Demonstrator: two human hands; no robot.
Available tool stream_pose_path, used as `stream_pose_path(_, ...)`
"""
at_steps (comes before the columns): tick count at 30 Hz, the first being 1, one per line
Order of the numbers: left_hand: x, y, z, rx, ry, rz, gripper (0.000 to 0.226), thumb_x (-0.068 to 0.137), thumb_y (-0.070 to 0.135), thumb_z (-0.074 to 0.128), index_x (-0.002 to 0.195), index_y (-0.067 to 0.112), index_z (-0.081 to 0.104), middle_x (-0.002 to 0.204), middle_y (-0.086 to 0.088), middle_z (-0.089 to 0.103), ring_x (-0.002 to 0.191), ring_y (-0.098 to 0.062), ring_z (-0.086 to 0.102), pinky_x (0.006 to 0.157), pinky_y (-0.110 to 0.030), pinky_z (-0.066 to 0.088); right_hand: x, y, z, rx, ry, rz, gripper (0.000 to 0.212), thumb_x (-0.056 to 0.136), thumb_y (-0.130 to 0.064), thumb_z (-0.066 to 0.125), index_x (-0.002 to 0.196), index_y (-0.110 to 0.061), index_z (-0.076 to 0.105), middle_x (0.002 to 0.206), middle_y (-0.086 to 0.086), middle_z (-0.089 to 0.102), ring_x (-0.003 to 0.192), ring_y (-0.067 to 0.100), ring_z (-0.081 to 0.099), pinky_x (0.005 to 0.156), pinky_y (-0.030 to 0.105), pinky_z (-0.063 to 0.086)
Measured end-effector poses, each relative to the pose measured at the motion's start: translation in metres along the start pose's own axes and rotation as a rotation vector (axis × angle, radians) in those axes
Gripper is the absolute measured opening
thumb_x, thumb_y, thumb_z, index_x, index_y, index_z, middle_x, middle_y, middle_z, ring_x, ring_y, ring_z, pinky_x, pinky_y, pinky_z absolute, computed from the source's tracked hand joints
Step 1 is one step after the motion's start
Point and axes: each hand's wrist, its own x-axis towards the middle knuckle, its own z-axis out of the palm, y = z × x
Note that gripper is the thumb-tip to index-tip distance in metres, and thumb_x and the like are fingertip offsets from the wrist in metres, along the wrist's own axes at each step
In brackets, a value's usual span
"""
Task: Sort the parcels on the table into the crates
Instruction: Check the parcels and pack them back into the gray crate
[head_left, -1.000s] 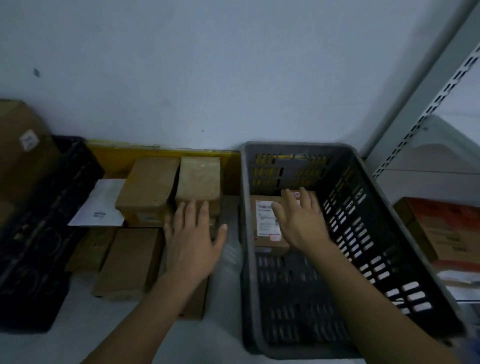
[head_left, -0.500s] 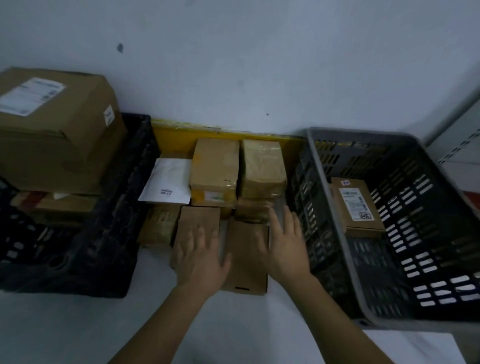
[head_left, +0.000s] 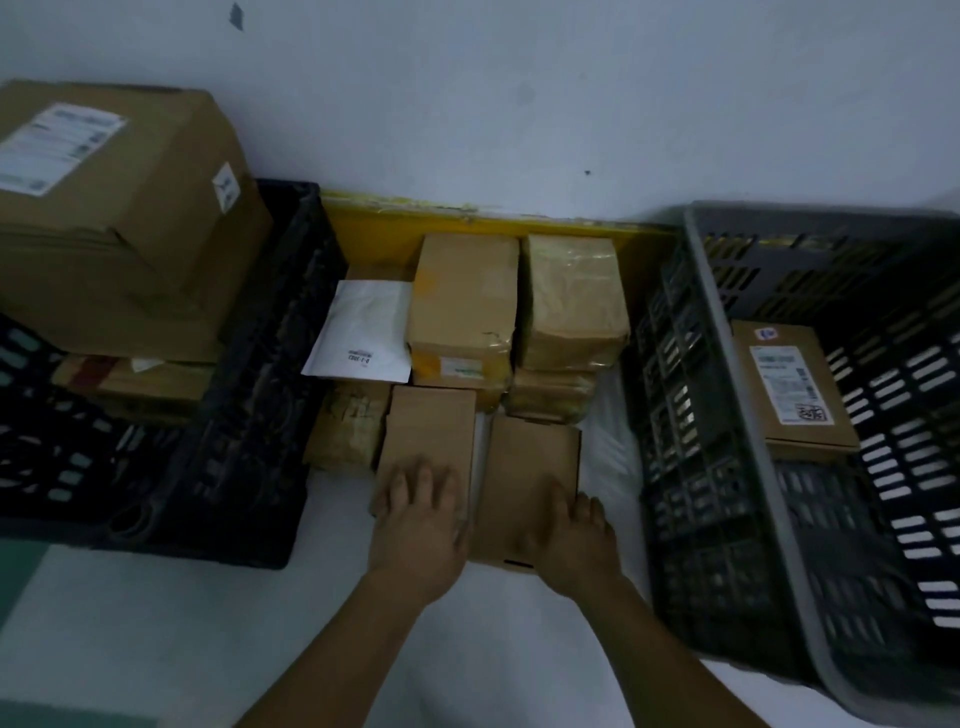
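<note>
Two flat brown boxes lie side by side on the white table (head_left: 156, 634). My left hand (head_left: 421, 519) rests on the near end of the left box (head_left: 434, 431), fingers on its top. My right hand (head_left: 579, 540) is at the near right corner of the right box (head_left: 530, 467), with fingers bent over its right edge. Behind them stand two taller taped parcels (head_left: 462, 306) (head_left: 571, 301), a white padded envelope (head_left: 363, 332) and a small taped parcel (head_left: 348, 431). The grey crate (head_left: 727, 493) on the right holds one labelled parcel (head_left: 789, 384).
A black crate (head_left: 260, 415) on the left holds a big cardboard box (head_left: 119, 218) on top of other parcels. A yellow board (head_left: 467, 221) runs along the wall behind the pile. Both crates stand close to the parcels.
My right hand left the parcel in the grey crate and came over to the table. Both hands came down onto the near ends of the two flat boxes as the view swung left.
</note>
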Motion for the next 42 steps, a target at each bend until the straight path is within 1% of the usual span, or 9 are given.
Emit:
stream_pose_path(4, -0.003, -0.004, 0.000, 0.024, -0.020, 0.007, 0.083, 0.108, 0.060, 0.033, 0.170, 0.027, -0.011, 0.178, -0.007, -0.006, 0.162, -0.041, -0.001, 0.127, -0.053, 0.025, -0.001, -0.011, -0.004, 0.232, 0.108, -0.112, 0.089, 0.103, -0.045, 0.058, 0.172, -0.017, 0.010, 0.165, 0.017, 0.037, 0.147, 0.035, 0.041, 0.117, 0.044, 0.043)
stream_pose_path(7, -0.001, -0.006, 0.001, 0.012, -0.027, 0.005, 0.084, 0.107, 0.064, 0.032, 0.170, 0.028, -0.012, 0.178, -0.006, -0.007, 0.162, -0.040, -0.004, 0.128, -0.055, 0.023, -0.001, -0.013, -0.012, 0.494, 0.133, -0.118, 0.086, 0.103, -0.026, 0.060, 0.173, -0.022, 0.008, 0.166, 0.012, 0.035, 0.128, 0.028, 0.056, 0.102, 0.039, 0.054)
stream_pose_path(14, 0.003, -0.010, -0.002, -0.021, -0.066, -0.004, 0.084, 0.106, 0.064, 0.037, 0.171, 0.030, -0.004, 0.178, -0.006, -0.001, 0.162, -0.040, -0.002, 0.129, -0.054, 0.022, -0.011, -0.008, -0.023, 0.723, 0.137, -0.117, 0.103, 0.095, 0.001, 0.056, 0.171, -0.043, 0.003, 0.147, 0.009, 0.056, 0.112, 0.021, 0.064, 0.090, 0.044, 0.062)
stream_pose_path(20, 0.003, 0.007, -0.044, -0.334, 0.008, -0.032, 0.053, 0.106, 0.049, 0.050, 0.151, 0.020, 0.047, 0.153, -0.008, 0.046, 0.140, -0.030, 0.046, 0.110, -0.043, 0.045, -0.045, -0.016, -0.051, 0.795, 0.391, -0.153, 0.098, 0.098, -0.010, 0.063, 0.167, -0.057, 0.010, 0.148, -0.004, 0.056, 0.121, 0.017, 0.066, 0.094, 0.049, 0.063)
stream_pose_path(26, -0.028, 0.061, -0.102, -1.277, -0.040, 0.071, 0.030, 0.100, 0.060, 0.063, 0.128, 0.051, 0.055, 0.124, 0.026, 0.066, 0.102, 0.016, 0.065, 0.076, -0.011, 0.054, -0.101, -0.041, -0.077, 0.754, 0.628, -0.287, 0.064, 0.102, -0.032, 0.066, 0.160, -0.039, 0.039, 0.140, -0.020, 0.059, 0.127, 0.003, 0.059, 0.099, 0.039, 0.059)
stream_pose_path(31, -0.036, 0.074, -0.116, -1.508, 0.122, -0.077, 0.034, 0.094, 0.040, 0.079, 0.123, 0.038, 0.064, 0.113, 0.017, 0.078, 0.098, 0.000, 0.074, 0.091, -0.035, 0.061, -0.131, -0.056, -0.092, 0.698, 0.615, -0.507, 0.058, 0.101, -0.038, 0.066, 0.156, -0.028, 0.051, 0.144, -0.018, 0.055, 0.136, 0.008, 0.052, 0.108, 0.033, 0.050)
stream_pose_path(36, -0.039, 0.061, -0.125, -1.621, 0.133, -0.112, 0.024, 0.097, 0.027, 0.069, 0.120, 0.035, 0.071, 0.109, 0.011, 0.081, 0.099, -0.015, 0.079, 0.089, -0.047, 0.062, -0.136, -0.037, -0.102, 0.661, 0.797, -0.483, 0.045, 0.104, -0.040, 0.057, 0.142, -0.017, 0.065, 0.149, -0.009, 0.057, 0.141, 0.011, 0.051, 0.112, 0.047, 0.052)
stream_pose_path(39, -0.041, 0.058, -0.128, -1.688, 0.186, -0.109, 0.023, 0.085, 0.035, 0.069, 0.107, 0.040, 0.077, 0.107, 0.005, 0.082, 0.095, -0.019, 0.080, 0.085, -0.048, 0.062, -0.134, -0.022, -0.117, 0.653, 0.803, -0.316, 0.057, 0.106, -0.048, 0.057, 0.157, -0.023, 0.053, 0.164, -0.003, 0.040, 0.151, 0.018, 0.041, 0.113, 0.051, 0.050)
stream_pose_path(42, -0.045, 0.059, -0.132, -1.732, 0.180, -0.107, 0.024, 0.080, 0.040, 0.068, 0.102, 0.039, 0.079, 0.105, 0.002, 0.082, 0.094, -0.019, 0.080, 0.080, -0.043, 0.059, -0.135, -0.018, -0.125, 0.713, 0.657, -0.353, 0.070, 0.105, -0.053, 0.056, 0.168, -0.036, 0.029, 0.166, -0.012, 0.034, 0.148, 0.006, 0.042, 0.113, 0.037, 0.051)
